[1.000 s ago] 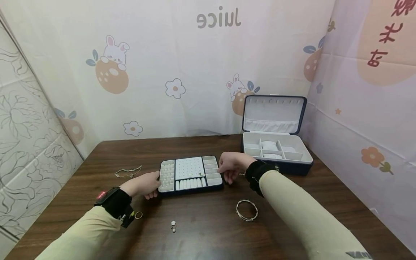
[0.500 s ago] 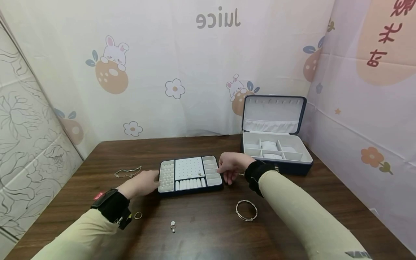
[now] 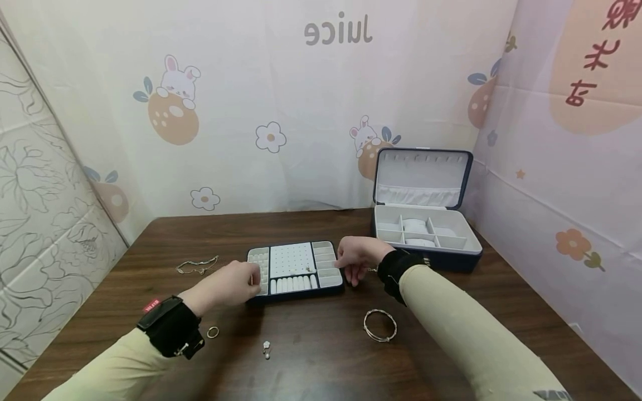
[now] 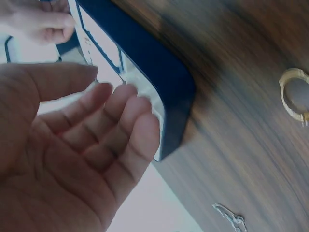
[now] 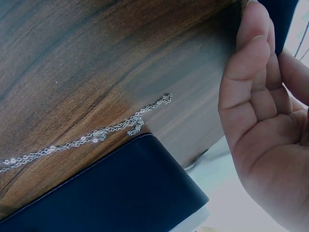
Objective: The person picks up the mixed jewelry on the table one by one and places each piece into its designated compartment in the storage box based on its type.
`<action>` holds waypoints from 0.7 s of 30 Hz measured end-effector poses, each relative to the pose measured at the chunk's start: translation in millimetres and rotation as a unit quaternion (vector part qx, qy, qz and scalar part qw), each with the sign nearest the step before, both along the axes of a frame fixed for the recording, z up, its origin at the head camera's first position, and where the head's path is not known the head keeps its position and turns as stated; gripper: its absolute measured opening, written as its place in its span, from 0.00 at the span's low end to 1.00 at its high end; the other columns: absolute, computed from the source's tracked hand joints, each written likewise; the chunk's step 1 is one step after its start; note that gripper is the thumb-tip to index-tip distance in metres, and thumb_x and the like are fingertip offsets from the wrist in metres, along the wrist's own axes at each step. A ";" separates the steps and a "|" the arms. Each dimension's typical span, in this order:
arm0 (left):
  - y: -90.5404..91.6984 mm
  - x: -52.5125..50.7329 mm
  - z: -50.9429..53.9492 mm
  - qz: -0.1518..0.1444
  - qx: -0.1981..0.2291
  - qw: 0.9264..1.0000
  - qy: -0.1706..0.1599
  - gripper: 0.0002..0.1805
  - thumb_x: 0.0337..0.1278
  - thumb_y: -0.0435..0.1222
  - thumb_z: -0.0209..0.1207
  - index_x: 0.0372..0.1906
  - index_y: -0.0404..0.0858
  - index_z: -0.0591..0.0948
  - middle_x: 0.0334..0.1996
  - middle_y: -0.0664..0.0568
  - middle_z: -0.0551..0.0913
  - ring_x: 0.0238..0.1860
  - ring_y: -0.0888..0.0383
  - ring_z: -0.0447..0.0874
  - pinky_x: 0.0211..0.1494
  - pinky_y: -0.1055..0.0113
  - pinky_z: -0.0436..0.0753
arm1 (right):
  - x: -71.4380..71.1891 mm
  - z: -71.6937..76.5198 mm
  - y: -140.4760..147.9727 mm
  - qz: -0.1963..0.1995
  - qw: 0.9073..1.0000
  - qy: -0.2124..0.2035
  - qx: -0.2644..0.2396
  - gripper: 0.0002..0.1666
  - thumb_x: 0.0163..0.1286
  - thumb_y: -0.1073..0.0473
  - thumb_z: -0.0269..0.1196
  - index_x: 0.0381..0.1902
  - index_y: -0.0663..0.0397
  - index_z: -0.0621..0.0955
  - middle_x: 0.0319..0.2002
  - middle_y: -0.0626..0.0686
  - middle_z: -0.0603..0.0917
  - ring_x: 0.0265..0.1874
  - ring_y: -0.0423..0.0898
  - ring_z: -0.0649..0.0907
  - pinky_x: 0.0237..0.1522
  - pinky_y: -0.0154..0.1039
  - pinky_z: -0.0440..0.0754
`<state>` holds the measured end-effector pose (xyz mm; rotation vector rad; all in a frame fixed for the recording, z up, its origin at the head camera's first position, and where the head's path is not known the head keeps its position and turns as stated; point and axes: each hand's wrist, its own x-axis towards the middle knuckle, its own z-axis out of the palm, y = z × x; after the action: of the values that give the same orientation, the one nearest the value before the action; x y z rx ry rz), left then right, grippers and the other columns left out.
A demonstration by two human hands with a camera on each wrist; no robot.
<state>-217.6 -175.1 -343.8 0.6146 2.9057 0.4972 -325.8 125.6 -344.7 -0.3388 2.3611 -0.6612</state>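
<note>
A navy jewelry tray (image 3: pixel 301 294) with white compartments, ring rolls and a holed panel lies mid-table. My left hand (image 3: pixel 233 281) hovers at the tray's left end; in the left wrist view its loosely bent fingers (image 4: pixel 140 135) hold nothing. At the opposite end my right hand (image 3: pixel 358 253) grips the tray's edge, thumb at the rim and fingers along the side. A tiny earring (image 3: pixel 308 269) sits on the holed panel. Beside the right hand, a fine silver chain (image 5: pixel 87 140) stretches along the wood, mostly hidden by that hand in the head view.
Behind my right wrist stands an open navy jewelry box (image 3: pixel 431 257) with divided compartments. A bangle (image 3: pixel 388 339) lies front right, a dangling earring (image 3: pixel 266 350) front centre. On the left are a gold ring (image 3: pixel 213 337) and a chain bracelet (image 3: pixel 208 261).
My left hand has let go of the tray's left edge, lifted, and shifted rightward over its left compartments. The tray and my right hand have stayed in place.
</note>
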 end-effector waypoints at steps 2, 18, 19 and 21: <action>4.5 4.3 1.2 -0.032 0.004 0.999 -0.014 0.07 0.63 0.32 0.63 0.31 0.42 0.78 0.25 0.56 0.77 0.26 0.61 0.73 0.32 0.64 0.75 | 0.3 -0.5 0.3 0.001 1.000 0.002 0.002 0.14 0.78 0.59 0.58 0.38 0.67 0.80 0.24 0.58 0.87 0.20 0.47 0.87 0.28 0.40 0.86; 26.6 30.3 -5.8 -0.094 -0.014 0.989 -0.117 0.15 0.50 0.43 0.75 0.30 0.45 0.77 0.23 0.60 0.77 0.26 0.63 0.73 0.31 0.66 0.73 | -0.9 -2.4 -0.2 0.003 1.000 0.005 0.003 0.14 0.78 0.59 0.58 0.37 0.65 0.80 0.25 0.59 0.88 0.21 0.47 0.87 0.27 0.40 0.86; 28.1 31.3 -7.4 -0.088 -0.021 0.989 -0.119 0.17 0.48 0.44 0.76 0.31 0.45 0.77 0.24 0.59 0.77 0.27 0.62 0.73 0.31 0.66 0.73 | -0.8 -2.3 -0.2 0.003 1.000 0.006 0.004 0.14 0.78 0.59 0.58 0.37 0.65 0.80 0.25 0.59 0.88 0.21 0.47 0.87 0.27 0.40 0.86; 30.8 33.3 -9.5 -0.077 -0.031 0.988 -0.126 0.20 0.45 0.45 0.78 0.31 0.45 0.76 0.25 0.59 0.76 0.28 0.62 0.73 0.31 0.65 0.73 | -0.6 -2.4 -0.2 0.003 1.000 0.005 0.003 0.14 0.78 0.59 0.58 0.37 0.66 0.80 0.25 0.59 0.88 0.20 0.47 0.87 0.27 0.39 0.86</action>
<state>-184.3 -144.3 -353.3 0.7051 2.6007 0.4299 -326.3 125.5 -347.0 -0.3479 2.3709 -0.6504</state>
